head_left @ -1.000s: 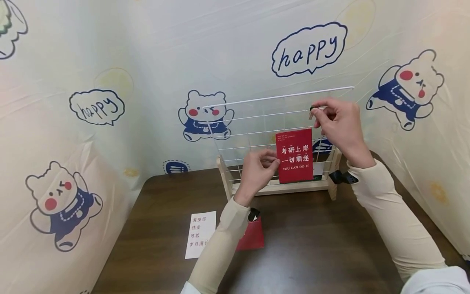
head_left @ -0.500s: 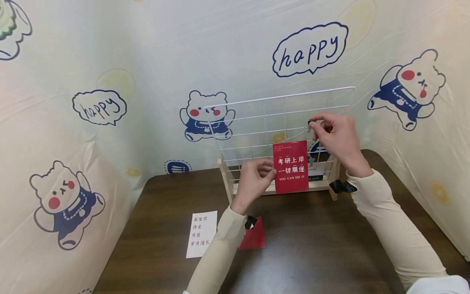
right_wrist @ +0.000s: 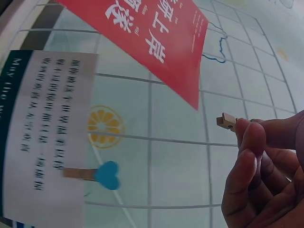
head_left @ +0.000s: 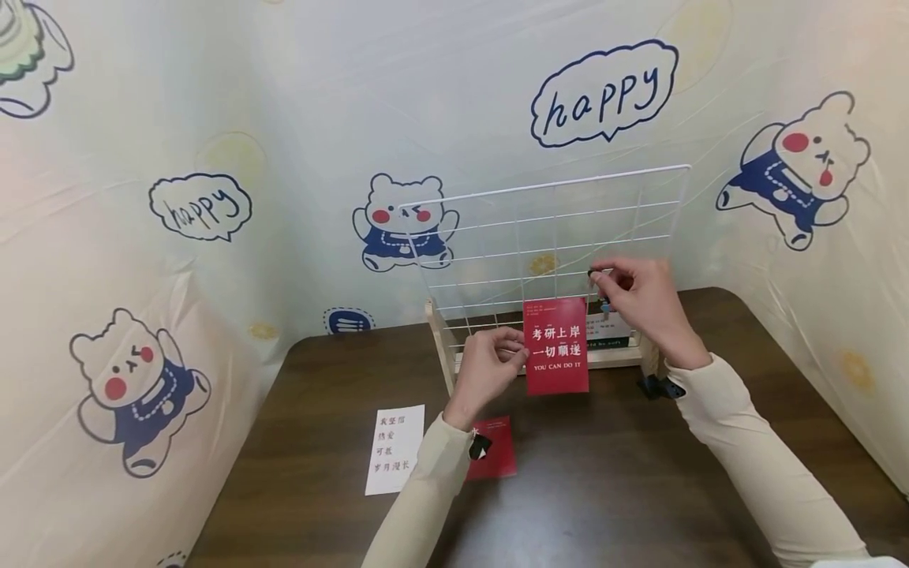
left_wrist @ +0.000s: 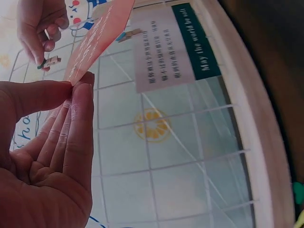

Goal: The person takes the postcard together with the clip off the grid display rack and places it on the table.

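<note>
My left hand pinches the left edge of a red card with white lettering, held upright in front of a white wire grid rack. Thumb and forefinger grip it in the left wrist view. To the right, my right hand pinches a small wooden clothespin near the card's upper right corner, apart from it. Behind, a white and dark green card hangs on the grid, held by a clothespin with a blue heart.
A white card with red writing lies on the dark table. Beside it is another red card, partly behind my left wrist. The rack's wooden base stands near the table's back edge, before a patterned cloth.
Both hands have moved down and slightly left, bringing the red card and the clothespin lower before the grid. More of the hanging card behind now shows.
</note>
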Demonstrator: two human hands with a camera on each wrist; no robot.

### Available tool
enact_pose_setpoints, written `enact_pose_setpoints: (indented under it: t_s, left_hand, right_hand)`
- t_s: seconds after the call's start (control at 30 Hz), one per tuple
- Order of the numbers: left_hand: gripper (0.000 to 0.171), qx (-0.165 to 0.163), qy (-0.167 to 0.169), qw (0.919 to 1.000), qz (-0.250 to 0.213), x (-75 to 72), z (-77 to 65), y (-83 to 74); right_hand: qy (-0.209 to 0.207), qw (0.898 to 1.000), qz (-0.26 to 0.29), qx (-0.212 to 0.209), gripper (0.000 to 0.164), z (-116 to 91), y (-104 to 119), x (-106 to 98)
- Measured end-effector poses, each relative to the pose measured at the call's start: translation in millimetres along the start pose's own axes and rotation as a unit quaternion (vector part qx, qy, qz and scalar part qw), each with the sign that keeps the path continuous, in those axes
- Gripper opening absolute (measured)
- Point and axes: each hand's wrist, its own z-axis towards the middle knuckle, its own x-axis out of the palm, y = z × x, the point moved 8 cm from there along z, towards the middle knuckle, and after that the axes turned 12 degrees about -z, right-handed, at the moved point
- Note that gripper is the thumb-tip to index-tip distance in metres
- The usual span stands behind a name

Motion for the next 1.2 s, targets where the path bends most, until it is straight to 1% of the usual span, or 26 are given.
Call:
enact_pose_setpoints:
  t_s: [0.1, 0.27, 0.5, 0.57, 0.73, 0.83, 0.97, 1.07, 1.2]
  left_hand:
    - [0.017, -0.007, 0.000, 1.0000, -0.001, -0.5, -4.2, 7.4]
    - [0.016, -0.007, 0.002, 1.0000, -0.005, -0.2, -11.7, 17.1]
    - [0.015, -0.035, 0.013, 0.9992, -0.011, 3.0, -22.4, 33.1]
    - [0.015, -0.040, 0.014, 0.9991, -0.010, 3.1, -25.3, 37.3]
    - [0.014, -0.065, 0.017, 0.9977, -0.009, 4.9, -34.9, 52.7]
    - [0.014, -0.077, 0.020, 0.9968, -0.009, 6.2, -39.6, 59.9]
    - [0.014, -0.084, 0.025, 0.9961, -0.007, 8.5, -43.5, 67.0]
    - [0.015, -0.091, 0.031, 0.9954, 0.000, 10.7, -46.5, 72.2]
    - [0.015, -0.099, 0.035, 0.9944, 0.014, 13.1, -52.0, 77.8]
  right_hand:
    - [0.006, 1.000, -0.002, 0.006, 0.020, -5.2, -4.4, 6.0]
    - [0.023, 0.999, -0.006, 0.022, 0.020, -18.1, -12.4, 18.7]
    - [0.026, 0.999, -0.023, 0.021, 0.015, -34.9, -21.2, 35.8]
    - [0.035, 0.999, -0.023, 0.025, 0.015, -38.9, -24.0, 40.4]
    - [0.066, 0.997, -0.023, 0.038, 0.017, -48.9, -32.3, 51.9]
    - [0.066, 0.997, -0.028, 0.030, 0.016, -52.7, -34.8, 57.0]
    - [0.056, 0.998, -0.033, 0.021, 0.014, -57.8, -37.1, 63.2]
    - [0.057, 0.997, -0.035, 0.026, 0.013, -62.2, -40.9, 69.0]
    - [0.071, 0.996, -0.046, 0.036, 0.014, -67.7, -48.6, 78.5]
